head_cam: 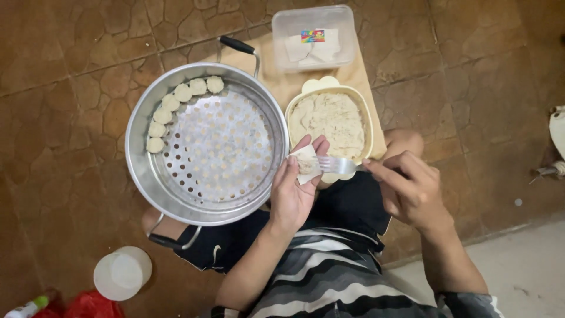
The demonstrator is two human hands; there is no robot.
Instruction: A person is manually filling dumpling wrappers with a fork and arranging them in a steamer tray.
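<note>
My left hand holds a thin white dumpling wrapper open on its fingers. My right hand grips a metal fork whose tines rest on the wrapper with a bit of pale filling. Just behind them stands a cream bowl of pale minced filling. To the left sits a round metal steamer pot with a perforated tray; several shaped dumplings line its upper left rim.
A clear plastic box of wrappers sits on a wooden board beyond the bowl. A white plastic lid or cup and a red bag lie on the brown tiled floor at lower left. My knees are beneath the pot and bowl.
</note>
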